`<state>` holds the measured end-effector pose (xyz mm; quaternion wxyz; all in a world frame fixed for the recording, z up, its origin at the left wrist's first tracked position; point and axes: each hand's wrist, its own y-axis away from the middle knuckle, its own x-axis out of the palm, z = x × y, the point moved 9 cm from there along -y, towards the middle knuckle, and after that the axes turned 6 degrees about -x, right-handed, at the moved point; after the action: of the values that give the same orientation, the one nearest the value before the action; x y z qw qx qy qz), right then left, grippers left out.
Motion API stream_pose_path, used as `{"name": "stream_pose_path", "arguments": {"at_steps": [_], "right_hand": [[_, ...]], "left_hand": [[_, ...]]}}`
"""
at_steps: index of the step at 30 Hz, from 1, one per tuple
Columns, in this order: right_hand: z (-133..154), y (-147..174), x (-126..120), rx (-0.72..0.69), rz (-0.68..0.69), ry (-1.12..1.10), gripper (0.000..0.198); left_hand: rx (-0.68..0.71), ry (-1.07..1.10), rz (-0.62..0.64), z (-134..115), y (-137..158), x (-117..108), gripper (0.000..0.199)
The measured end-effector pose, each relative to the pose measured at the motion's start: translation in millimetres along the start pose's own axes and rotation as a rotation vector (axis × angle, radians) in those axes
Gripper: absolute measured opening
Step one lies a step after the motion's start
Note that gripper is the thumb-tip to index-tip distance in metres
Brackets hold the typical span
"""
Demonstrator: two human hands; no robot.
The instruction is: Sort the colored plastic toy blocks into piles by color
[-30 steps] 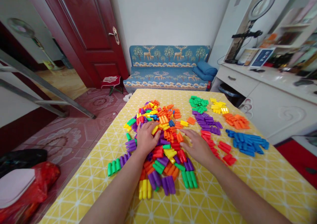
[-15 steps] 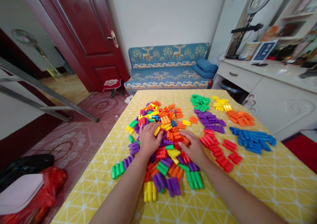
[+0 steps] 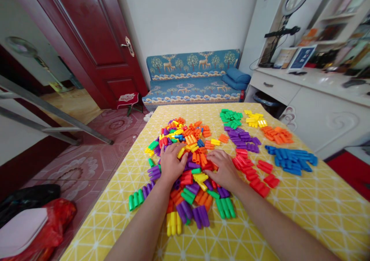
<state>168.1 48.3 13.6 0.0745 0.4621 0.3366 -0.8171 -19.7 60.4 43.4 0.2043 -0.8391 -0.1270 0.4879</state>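
A mixed heap of plastic bullet-shaped building pieces [image 3: 188,196] in purple, green, yellow, orange, red and blue lies on the table. My left hand [image 3: 172,164] rests on the heap's left side, fingers apart, its thumb beside a yellow piece [image 3: 181,152]. On the right side, my right hand [image 3: 222,169] lies palm down, thumb spread from the fingers, touching orange and red pieces. Both hands look open, though the pieces under the palms are hidden. Between the hands sit a yellow piece [image 3: 200,179] and a small green piece [image 3: 196,171].
Single-colour groups lie to the right: green [image 3: 231,118], yellow [image 3: 255,119], purple [image 3: 242,138], orange [image 3: 276,134], red [image 3: 245,164] and blue [image 3: 290,159]. A yellow patterned cloth [image 3: 112,224] covers the table. Beyond stands a blue sofa [image 3: 185,87]; a white cabinet [image 3: 323,114] is right.
My right hand's thumb has shifted slightly down and towards the heap's middle. My left hand stays nearly in place. The whole view has slid a little leftward.
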Motion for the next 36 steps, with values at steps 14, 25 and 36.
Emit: {"name": "stream_pose_path", "arguments": {"at_steps": [14,25,36], "right_hand": [[5,4,-1,-0.001,-0.014,-0.037,0.025],[10,-1,11,0.031,0.14,0.022,0.066],[12,1,7,0.013,0.121,0.064,0.036]], "left_hand": [[-0.006,0.008,-0.004,1,1,1,0.029],[-0.004,0.003,-0.002,0,1,0,0.027],[0.004,0.001,-0.008,-1,1,-1,0.028]]}}
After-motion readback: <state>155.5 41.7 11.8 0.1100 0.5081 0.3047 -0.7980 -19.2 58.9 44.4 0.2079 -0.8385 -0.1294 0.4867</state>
